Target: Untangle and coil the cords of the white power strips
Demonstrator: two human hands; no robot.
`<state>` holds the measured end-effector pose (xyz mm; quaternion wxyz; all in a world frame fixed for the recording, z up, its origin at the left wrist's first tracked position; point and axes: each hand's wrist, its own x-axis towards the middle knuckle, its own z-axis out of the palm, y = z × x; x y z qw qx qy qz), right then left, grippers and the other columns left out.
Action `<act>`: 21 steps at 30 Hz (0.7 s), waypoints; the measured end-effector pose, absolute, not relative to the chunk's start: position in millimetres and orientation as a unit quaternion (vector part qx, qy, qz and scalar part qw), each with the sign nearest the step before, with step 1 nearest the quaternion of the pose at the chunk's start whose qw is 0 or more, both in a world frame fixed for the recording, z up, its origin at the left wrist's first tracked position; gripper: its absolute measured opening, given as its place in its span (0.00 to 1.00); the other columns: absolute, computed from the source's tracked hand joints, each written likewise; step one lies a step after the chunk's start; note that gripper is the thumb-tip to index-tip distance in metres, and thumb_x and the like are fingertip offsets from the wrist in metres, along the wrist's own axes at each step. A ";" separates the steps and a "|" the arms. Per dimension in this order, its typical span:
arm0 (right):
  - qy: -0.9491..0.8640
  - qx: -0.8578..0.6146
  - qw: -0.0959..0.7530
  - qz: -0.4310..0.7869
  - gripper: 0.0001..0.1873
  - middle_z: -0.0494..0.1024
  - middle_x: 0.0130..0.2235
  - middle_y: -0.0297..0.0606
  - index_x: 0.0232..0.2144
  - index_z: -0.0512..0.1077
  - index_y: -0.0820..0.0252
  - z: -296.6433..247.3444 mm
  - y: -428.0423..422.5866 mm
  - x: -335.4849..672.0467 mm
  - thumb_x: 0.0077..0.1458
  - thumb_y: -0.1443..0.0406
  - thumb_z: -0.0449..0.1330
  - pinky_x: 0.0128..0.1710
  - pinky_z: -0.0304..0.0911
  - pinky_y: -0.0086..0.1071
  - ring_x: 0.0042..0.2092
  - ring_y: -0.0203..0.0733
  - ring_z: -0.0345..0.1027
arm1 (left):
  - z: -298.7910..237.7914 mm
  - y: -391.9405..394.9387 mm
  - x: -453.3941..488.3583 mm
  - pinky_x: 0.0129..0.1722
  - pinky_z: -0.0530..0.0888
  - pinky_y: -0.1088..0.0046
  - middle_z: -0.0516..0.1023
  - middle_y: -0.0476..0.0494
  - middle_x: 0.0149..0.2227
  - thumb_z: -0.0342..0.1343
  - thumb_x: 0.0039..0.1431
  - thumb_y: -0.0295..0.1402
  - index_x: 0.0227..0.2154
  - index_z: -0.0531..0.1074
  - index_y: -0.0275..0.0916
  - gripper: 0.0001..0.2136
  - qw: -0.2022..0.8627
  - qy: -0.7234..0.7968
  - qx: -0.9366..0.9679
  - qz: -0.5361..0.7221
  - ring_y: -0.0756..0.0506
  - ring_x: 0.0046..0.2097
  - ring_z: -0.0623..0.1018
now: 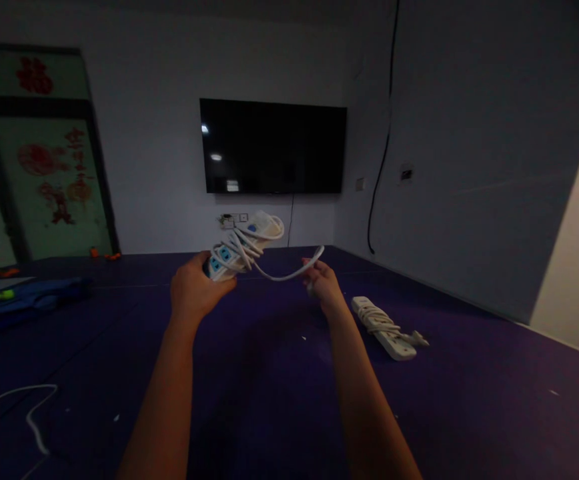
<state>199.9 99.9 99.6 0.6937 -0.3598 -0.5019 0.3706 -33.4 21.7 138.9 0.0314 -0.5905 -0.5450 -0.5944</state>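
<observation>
My left hand (197,283) is closed around the lower end of a white power strip (227,255) with blue sockets, held up and tilted above the purple surface. Its white cord (242,250) is wound several times around the strip's body. From the windings a loose length of cord (284,276) loops across to the right. My right hand (323,283) pinches this cord near its end; the plug is mostly hidden by the fingers. A second white power strip (384,330), wrapped in its own cord, lies on the surface to the right of my right forearm.
The purple surface (264,387) stretches to the walls. At the left lie a blue cloth (44,293) with a yellow-green item (0,295) and a thin white cable (32,420). A television (274,147) hangs ahead, and a black cable (382,160) runs down the right wall.
</observation>
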 end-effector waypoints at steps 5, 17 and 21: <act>-0.598 -0.432 0.593 0.323 0.08 0.62 0.13 0.26 0.23 0.68 0.62 90.4 103.0 211.6 0.41 0.61 0.59 0.17 0.51 0.25 0.16 0.29 0.54 | 143.5 20.4 -47.8 0.36 0.70 0.64 0.78 0.39 0.36 0.66 0.31 0.39 0.37 0.74 0.38 0.24 0.000 -0.561 -0.529 -0.637 0.39 0.37 0.77; -0.743 -0.288 0.511 0.321 0.17 0.68 0.20 0.31 0.23 0.74 0.63 116.4 64.7 183.8 0.43 0.54 0.61 0.23 0.49 0.26 0.23 0.30 0.55 | 148.2 9.1 -38.6 0.37 0.73 0.63 0.78 0.40 0.37 0.64 0.35 0.37 0.36 0.74 0.36 0.21 -0.003 -0.516 -0.582 -0.629 0.41 0.37 0.77; -0.731 -0.350 0.546 0.211 0.19 0.68 0.18 0.32 0.19 0.73 0.64 111.8 77.4 184.0 0.45 0.52 0.59 0.24 0.50 0.27 0.23 0.32 0.57 | 149.4 0.2 -41.1 0.37 0.73 0.65 0.78 0.41 0.36 0.65 0.34 0.37 0.37 0.72 0.35 0.23 -0.060 -0.437 -0.659 -0.609 0.42 0.37 0.77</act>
